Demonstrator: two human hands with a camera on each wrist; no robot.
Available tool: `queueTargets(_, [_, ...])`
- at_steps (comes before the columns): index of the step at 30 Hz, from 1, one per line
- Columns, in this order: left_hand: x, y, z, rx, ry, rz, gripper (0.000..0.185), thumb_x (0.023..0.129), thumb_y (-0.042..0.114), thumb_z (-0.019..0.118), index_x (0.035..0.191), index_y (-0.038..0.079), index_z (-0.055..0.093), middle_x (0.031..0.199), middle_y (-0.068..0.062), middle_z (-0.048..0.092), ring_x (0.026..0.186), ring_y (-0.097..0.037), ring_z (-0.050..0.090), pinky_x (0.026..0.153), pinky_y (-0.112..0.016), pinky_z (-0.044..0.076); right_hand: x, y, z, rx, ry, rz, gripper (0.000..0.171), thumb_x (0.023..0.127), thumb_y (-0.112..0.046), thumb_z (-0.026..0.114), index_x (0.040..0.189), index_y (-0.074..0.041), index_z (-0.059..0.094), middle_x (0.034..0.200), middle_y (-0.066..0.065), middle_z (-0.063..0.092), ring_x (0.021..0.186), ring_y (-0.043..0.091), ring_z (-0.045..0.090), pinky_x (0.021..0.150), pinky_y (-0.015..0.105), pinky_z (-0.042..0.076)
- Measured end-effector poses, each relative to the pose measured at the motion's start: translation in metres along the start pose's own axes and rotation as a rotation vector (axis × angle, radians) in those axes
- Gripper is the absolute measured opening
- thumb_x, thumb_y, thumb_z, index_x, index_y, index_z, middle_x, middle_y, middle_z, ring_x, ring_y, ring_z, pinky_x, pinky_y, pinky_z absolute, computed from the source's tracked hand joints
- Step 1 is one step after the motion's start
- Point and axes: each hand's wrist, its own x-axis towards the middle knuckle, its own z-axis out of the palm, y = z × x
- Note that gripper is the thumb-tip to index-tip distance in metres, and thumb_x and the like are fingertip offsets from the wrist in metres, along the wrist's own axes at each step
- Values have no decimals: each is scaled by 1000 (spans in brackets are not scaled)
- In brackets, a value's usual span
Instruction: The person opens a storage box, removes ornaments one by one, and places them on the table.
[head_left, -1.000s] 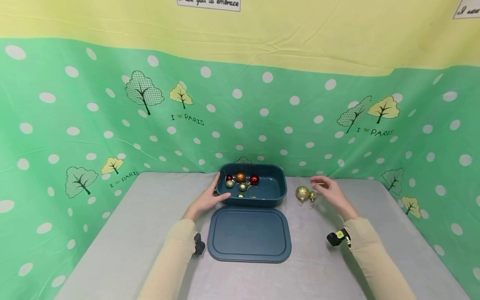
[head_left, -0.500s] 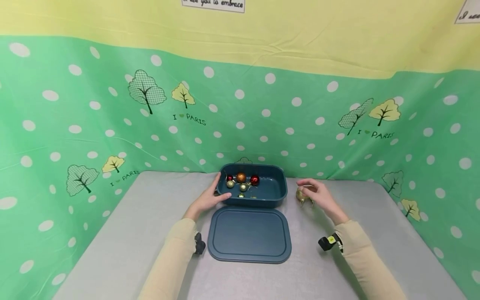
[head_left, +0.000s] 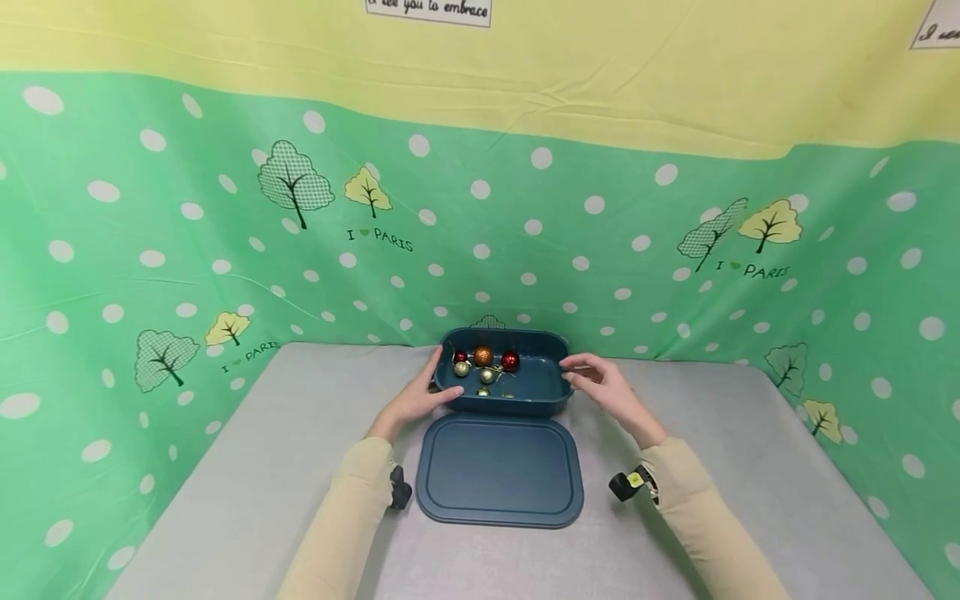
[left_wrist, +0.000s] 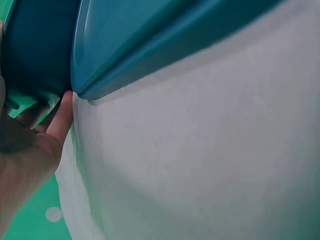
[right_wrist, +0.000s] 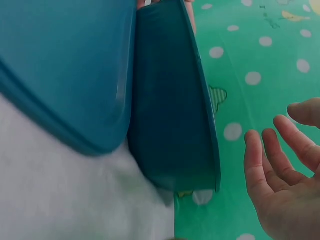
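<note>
Brace the dark-teal plastic box (head_left: 510,405), at the tabletop (head_left: 262,467) rear behind its flat teal lid (head_left: 498,471). Left hand (head_left: 416,398) rests relaxed against its left end. Right hand (head_left: 600,385), unclenched and empty, hovers beside the right rim. Advised: equal contact on both ends.

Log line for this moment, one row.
left hand: rests on box left end | right hand: open at right rim, holding nothing visible | baubles inside | lid flat in front

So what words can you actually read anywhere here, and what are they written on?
"I PARIS", with a heart between the words: on the green backdrop cloth, repeated at right.
"...you is embrace": white label at top, its first word cut off.
Top-right label: cut off, unreadable.
</note>
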Motion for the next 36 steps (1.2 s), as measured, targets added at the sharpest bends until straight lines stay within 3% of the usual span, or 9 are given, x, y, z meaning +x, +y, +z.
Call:
queueTargets(5, [-1,2,1,-1,5,1,96,92,39,65,157,17,-2,160,-14,1,143,-38,10,113,-54,13,7,-3,12,4,-20,-17,28,97,-2,57,121,11,57,118,25,59,100,25,62,85,43,52])
queueTargets(10, [-3,4,2,-13,10,9,95,92,37,66,157,16,0,160,-15,2,143,-40,10,112,-56,12,13,-3,23,23,-47,-9,28,97,-2,56,121,10,57,119,24,58,104,36,60,86,41,52])
queueTargets(16, [-3,4,2,-18,14,13,94,92,36,66,157,14,1,160,-15,1,143,-39,9,113,-56,11,23,-6,35,27,-98,30,28,97,-5,57,122,8,57,119,22,59,94,16,62,88,56,47])
queueTargets(21, [-2,2,1,-11,18,25,94,92,35,66,156,12,1,160,-16,2,143,-40,9,112,-56,11,37,-5,46,9,-167,38,29,97,-7,57,122,7,58,123,27,56,95,17,62,89,59,45])
queueTargets(29, [-1,5,2,-14,9,5,95,93,37,65,157,16,-1,160,-14,2,143,-38,10,113,-55,12,58,0,64,-61,-273,51,29,96,-5,57,121,9,59,121,27,57,102,47,58,84,49,51])
queueTargets(33, [0,3,2,-12,12,-1,93,93,36,64,157,16,-2,160,-15,3,143,-37,11,113,-54,13,67,4,73,-138,-350,73,31,95,-8,57,122,7,60,120,23,59,96,35,61,80,37,53])
queueTargets(36, [1,1,2,-8,13,-6,93,94,34,64,157,16,-2,160,-13,3,143,-36,11,113,-53,13,73,6,77,-163,-391,84,31,96,-9,56,123,6,60,119,19,61,90,28,61,76,35,53])
